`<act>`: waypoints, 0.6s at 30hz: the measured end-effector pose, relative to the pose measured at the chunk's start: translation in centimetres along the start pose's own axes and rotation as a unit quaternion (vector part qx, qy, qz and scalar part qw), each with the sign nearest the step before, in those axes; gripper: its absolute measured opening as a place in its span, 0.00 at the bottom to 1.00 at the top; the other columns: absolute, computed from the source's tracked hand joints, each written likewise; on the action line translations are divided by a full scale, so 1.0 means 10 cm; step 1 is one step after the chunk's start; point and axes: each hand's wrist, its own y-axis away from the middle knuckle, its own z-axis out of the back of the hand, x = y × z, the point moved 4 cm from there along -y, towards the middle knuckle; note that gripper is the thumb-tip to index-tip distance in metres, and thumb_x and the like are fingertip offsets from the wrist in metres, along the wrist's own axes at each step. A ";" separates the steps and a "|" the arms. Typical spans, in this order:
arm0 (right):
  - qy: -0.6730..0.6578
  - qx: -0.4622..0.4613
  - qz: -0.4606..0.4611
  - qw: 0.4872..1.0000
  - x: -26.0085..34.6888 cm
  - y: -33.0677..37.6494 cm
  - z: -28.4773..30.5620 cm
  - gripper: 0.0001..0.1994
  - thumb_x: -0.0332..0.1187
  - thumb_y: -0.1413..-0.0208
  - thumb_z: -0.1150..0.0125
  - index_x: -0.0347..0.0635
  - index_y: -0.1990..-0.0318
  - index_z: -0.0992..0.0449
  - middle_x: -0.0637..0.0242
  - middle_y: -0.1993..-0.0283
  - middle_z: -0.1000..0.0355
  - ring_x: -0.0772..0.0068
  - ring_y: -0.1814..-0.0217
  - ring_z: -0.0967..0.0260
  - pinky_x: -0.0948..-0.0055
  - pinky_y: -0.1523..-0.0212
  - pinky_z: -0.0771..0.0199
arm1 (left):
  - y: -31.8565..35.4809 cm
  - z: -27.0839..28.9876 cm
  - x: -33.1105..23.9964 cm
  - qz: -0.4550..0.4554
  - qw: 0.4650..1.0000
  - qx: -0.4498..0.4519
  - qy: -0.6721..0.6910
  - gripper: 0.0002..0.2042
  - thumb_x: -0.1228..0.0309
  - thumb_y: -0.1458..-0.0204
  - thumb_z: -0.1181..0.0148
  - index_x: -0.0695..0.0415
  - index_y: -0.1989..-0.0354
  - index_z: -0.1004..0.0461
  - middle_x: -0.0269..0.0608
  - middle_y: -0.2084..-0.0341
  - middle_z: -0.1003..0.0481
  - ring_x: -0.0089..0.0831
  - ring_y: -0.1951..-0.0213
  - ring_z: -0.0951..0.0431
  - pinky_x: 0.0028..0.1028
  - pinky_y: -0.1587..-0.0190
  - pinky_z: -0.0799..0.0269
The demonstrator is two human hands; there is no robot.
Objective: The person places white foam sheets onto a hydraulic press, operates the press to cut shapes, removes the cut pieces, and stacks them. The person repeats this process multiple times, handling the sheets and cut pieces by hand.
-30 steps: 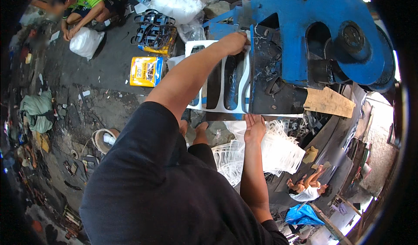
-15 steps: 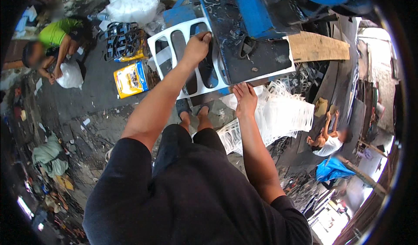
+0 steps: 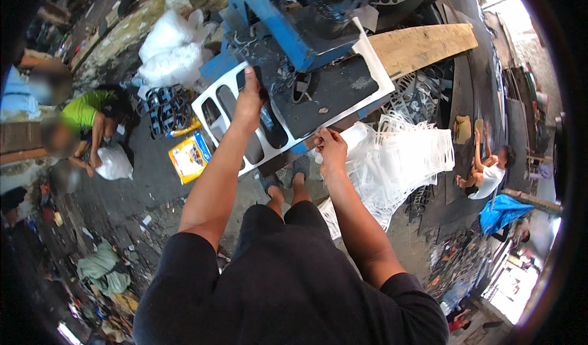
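Sheet (image 3: 245, 133): a white sheet with foot-shaped cut-outs, lying across the dark bed (image 3: 334, 90) of a blue press (image 3: 278, 23), one end overhanging toward the person's left. Head view. The left hand (image 3: 250, 97) lies on top of the sheet near its overhanging end, fingers stretched forward and flat, pressing rather than gripping. The right hand (image 3: 331, 149) is at the sheet's near edge, just below the bed, fingers curled and pinched on that white edge. The sheet thus runs between the two hands, under the left and in front of the right. A heap of white scrap (image 3: 401, 161) lies just right of the right hand. A yellow bag (image 3: 190, 156) sits on the floor left of the sheet. A wooden plank (image 3: 422, 41) rests at the bed's far right. The person's feet (image 3: 288, 182) stand below the bed.
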 end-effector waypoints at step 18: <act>0.284 0.010 0.149 0.947 0.55 -0.84 0.30 0.07 0.27 0.41 0.46 0.36 0.58 0.24 0.61 0.70 0.23 0.69 0.71 0.26 0.72 0.71 0.27 | -0.02 -0.09 -0.30 -0.033 0.980 -0.186 0.060 0.35 0.39 0.40 0.57 0.60 0.39 0.35 0.44 0.48 0.29 0.34 0.48 0.30 0.34 0.45 0.35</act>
